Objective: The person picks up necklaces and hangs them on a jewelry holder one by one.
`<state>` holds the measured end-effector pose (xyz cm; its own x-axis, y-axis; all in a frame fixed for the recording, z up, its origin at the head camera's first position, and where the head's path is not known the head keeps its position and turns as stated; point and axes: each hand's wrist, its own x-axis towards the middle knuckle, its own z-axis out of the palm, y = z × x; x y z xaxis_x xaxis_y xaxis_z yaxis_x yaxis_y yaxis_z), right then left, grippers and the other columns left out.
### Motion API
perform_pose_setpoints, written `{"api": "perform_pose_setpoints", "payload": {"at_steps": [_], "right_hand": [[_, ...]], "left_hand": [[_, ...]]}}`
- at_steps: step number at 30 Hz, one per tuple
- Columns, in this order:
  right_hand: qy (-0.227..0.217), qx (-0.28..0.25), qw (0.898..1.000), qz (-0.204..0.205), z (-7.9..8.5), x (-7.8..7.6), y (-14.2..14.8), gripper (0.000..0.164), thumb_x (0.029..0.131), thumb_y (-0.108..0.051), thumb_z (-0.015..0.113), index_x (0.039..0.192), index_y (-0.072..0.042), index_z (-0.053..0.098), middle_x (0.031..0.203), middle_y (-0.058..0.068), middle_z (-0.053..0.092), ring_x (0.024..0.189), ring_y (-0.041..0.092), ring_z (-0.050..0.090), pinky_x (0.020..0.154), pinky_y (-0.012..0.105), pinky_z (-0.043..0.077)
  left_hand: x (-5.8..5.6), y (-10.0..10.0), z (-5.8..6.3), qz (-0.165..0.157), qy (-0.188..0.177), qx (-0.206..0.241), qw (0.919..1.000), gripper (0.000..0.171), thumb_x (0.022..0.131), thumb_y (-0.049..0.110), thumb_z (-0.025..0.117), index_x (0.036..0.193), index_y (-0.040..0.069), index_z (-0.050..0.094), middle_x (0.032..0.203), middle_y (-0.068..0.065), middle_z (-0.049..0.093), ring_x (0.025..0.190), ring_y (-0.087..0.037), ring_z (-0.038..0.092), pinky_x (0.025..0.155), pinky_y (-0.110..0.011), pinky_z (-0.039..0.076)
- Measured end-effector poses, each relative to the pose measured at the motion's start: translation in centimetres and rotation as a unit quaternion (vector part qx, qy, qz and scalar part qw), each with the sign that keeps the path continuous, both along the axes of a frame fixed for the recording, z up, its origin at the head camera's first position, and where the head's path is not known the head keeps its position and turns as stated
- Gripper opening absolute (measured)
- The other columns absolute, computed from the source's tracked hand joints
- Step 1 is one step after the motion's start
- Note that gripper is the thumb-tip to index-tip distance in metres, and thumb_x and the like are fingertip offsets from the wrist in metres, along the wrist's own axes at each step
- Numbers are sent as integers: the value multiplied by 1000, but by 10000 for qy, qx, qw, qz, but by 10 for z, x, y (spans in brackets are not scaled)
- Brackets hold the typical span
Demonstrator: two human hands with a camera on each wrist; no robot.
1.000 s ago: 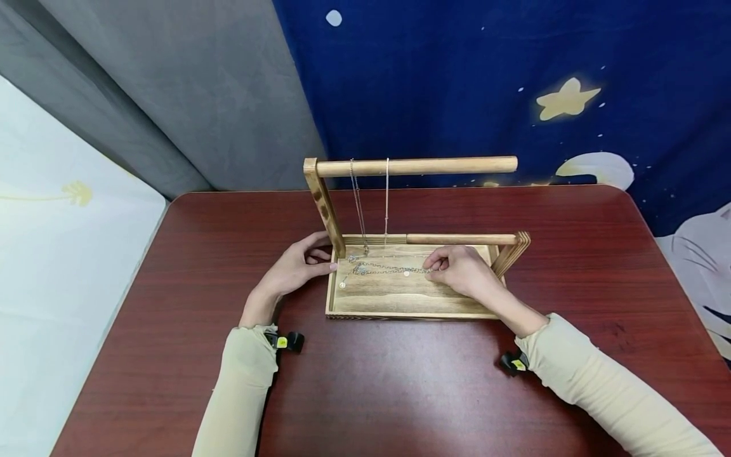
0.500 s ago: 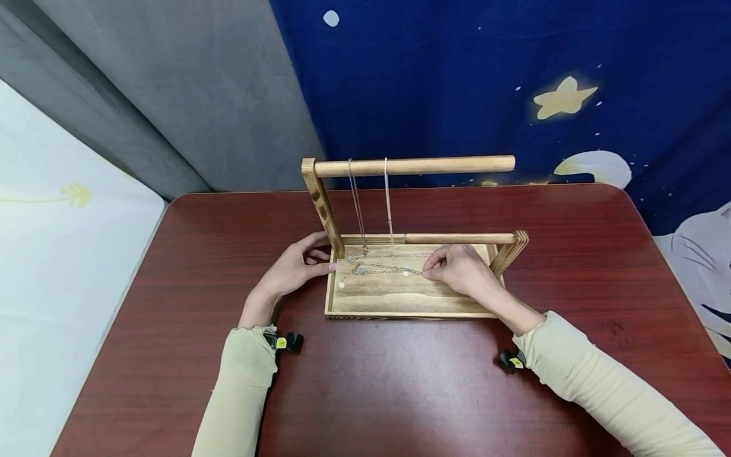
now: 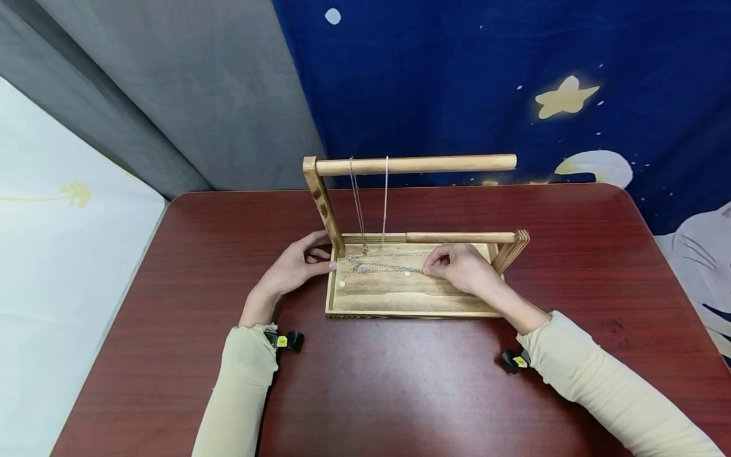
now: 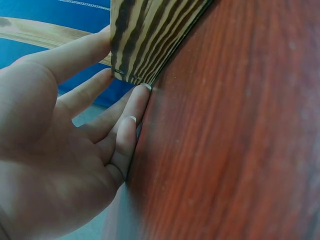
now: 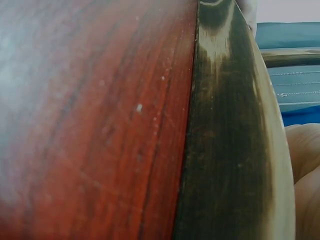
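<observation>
A wooden jewelry stand (image 3: 377,304), with a shallow tray, stands on the table. My left hand (image 3: 291,266) holds its back left corner; in the left wrist view the thumb (image 4: 85,52) reaches the rim of the dark-striped end and other fingers sit low by the corner. Inside the tray lies a silver chain necklace (image 3: 382,269), doubled and stretched sideways. My right hand (image 3: 462,270) pinches the right end of this necklace between thumb and forefinger. The right wrist view catches part of that hand at its edge, but its fingertips are hidden.
Two thin necklaces, a doubled one (image 3: 357,197) and a pale one (image 3: 386,197), hang from the upper bar (image 3: 457,164). A lower bar (image 3: 457,238) runs along the tray's back. A fine chain lies behind the silver necklace. The dark red table (image 3: 365,381) surrounds the stand.
The right fingertips have closed tighter on the necklace's right end. The pale hanging necklace sways slightly. My left hand stays at the corner.
</observation>
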<state>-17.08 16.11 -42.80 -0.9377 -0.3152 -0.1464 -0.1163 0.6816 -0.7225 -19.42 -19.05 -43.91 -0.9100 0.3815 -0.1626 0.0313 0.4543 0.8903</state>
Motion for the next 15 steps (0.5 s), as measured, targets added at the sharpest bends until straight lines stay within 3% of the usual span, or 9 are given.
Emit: {"api": "perform_pose_setpoints", "payload": {"at_steps": [15], "right_hand": [[197,-68,9997,110,6,5,1,6,90,-20,76,86,-18,72,83,-4,67,80,13,61,75,32,49]], "left_hand": [[2,1,3,-16,33,33,10000,69,90,10,75,150,7,42,145,-12,50,114,-31,57,88,-33,48]]}}
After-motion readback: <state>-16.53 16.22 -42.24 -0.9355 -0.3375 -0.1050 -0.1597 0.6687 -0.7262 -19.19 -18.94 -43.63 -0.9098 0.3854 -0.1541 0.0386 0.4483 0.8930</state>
